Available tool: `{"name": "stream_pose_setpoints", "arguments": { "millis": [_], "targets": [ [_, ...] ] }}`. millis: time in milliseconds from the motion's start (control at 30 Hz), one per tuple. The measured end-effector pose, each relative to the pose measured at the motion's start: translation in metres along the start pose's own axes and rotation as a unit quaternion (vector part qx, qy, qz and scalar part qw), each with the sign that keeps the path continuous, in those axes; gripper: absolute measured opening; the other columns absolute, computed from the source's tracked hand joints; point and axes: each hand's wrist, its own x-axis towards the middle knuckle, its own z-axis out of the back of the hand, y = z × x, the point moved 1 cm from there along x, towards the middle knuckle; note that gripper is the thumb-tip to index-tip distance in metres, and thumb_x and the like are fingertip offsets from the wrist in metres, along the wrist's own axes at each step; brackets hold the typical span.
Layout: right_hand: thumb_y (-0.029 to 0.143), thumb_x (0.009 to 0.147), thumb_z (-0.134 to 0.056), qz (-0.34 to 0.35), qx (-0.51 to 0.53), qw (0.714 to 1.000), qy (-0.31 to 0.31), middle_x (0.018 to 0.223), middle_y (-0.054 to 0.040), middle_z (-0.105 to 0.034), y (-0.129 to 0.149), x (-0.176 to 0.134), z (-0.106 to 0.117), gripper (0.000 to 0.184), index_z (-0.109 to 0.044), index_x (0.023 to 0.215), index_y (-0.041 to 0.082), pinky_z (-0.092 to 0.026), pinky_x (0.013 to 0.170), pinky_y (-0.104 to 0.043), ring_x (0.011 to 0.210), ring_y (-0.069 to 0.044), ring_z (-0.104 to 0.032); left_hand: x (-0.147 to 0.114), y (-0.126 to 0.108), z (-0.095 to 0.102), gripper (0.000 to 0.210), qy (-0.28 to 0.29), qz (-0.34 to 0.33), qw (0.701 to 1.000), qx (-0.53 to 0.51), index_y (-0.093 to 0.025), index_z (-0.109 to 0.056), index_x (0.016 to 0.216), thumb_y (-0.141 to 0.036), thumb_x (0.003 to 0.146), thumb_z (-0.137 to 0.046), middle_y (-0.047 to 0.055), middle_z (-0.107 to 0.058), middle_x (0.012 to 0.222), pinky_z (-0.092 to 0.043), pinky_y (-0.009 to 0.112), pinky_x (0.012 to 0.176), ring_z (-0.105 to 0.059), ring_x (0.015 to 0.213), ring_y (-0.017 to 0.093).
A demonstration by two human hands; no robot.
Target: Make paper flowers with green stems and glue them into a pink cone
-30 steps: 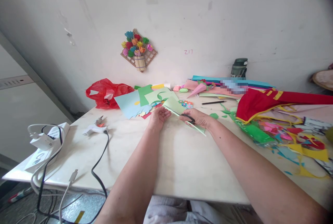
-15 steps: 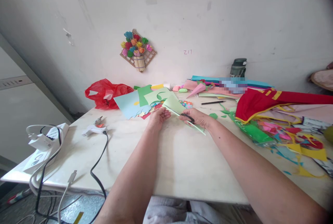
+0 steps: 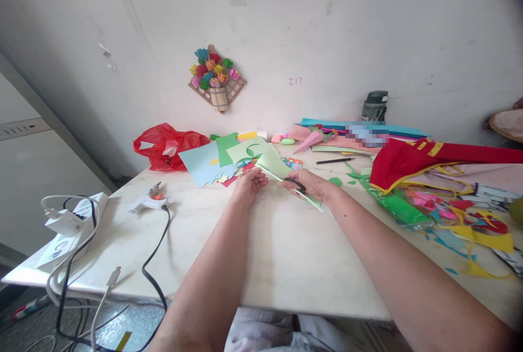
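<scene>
My right hand point(image 3: 307, 184) is closed round a pair of dark-handled scissors point(image 3: 295, 183). Their blades lie along the lower edge of a light green sheet of paper point(image 3: 273, 161). Fingers of my left hand point(image 3: 250, 183) are closed on the sheet's left corner. A narrow pale green strip point(image 3: 309, 201), partly cut from the sheet, sticks out below my right hand. Beyond both hands lie more green sheets point(image 3: 245, 150), a light blue sheet point(image 3: 204, 164) and small cut-out paper shapes.
A glue gun point(image 3: 151, 203) with a black cord lies left, near a white power strip point(image 3: 69, 235). A red plastic bag point(image 3: 167, 147) sits behind. At right are a black pencil point(image 3: 333, 161), a red cloth with yellow trim point(image 3: 402, 164) and colourful scraps point(image 3: 469, 235). A dark bottle point(image 3: 375, 105) stands at the wall.
</scene>
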Motion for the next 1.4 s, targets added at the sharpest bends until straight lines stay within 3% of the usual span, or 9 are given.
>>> {"name": "stream_pose_setpoints", "arguments": {
  "millis": [167, 567, 1200, 1400],
  "targets": [
    [0.040, 0.062, -0.065, -0.001, 0.007, 1.000, 0.004, 0.044, 0.0065, -0.039, 0.000, 0.000, 0.000, 0.029, -0.049, 0.063, 0.015, -0.020, 0.037, -0.018, 0.038, -0.004, -0.031, -0.002, 0.000, -0.002, 0.016, 0.032, -0.021, 0.999, -0.012, -0.011, -0.057, 0.067, -0.023, 0.063, -0.067, 0.003, -0.060, 0.061, -0.050, 0.027, 0.063, -0.059, 0.056, 0.012],
    [0.036, 0.061, -0.066, -0.004, 0.002, 1.000, -0.007, 0.044, 0.0063, -0.041, 0.000, 0.000, 0.001, 0.027, -0.051, 0.065, 0.015, -0.021, 0.037, -0.018, 0.037, -0.004, -0.033, -0.003, 0.000, -0.002, 0.019, 0.037, -0.044, 0.998, 0.004, -0.012, -0.057, 0.067, -0.025, 0.062, -0.069, 0.001, -0.058, 0.061, -0.048, 0.027, 0.065, -0.057, 0.057, 0.011],
    [0.040, 0.061, -0.066, -0.004, 0.010, 1.000, 0.008, 0.044, 0.0065, -0.041, -0.007, 0.004, 0.001, 0.030, -0.050, 0.065, 0.015, -0.023, 0.035, -0.018, 0.037, -0.004, -0.033, -0.003, 0.000, 0.001, 0.020, 0.044, -0.035, 0.998, 0.021, -0.014, -0.055, 0.064, -0.026, 0.060, -0.070, -0.001, -0.054, 0.061, -0.048, 0.028, 0.066, -0.054, 0.058, 0.009],
    [0.039, 0.063, -0.065, -0.001, 0.022, 1.000, 0.021, 0.045, 0.0068, -0.041, -0.014, 0.008, 0.003, 0.028, -0.050, 0.065, 0.015, -0.024, 0.034, -0.017, 0.037, -0.004, -0.034, -0.005, 0.000, -0.001, 0.020, 0.082, -0.019, 0.996, 0.033, -0.013, -0.055, 0.064, -0.027, 0.061, -0.070, 0.000, -0.054, 0.061, -0.047, 0.026, 0.063, -0.053, 0.057, 0.010]
  ]
}}
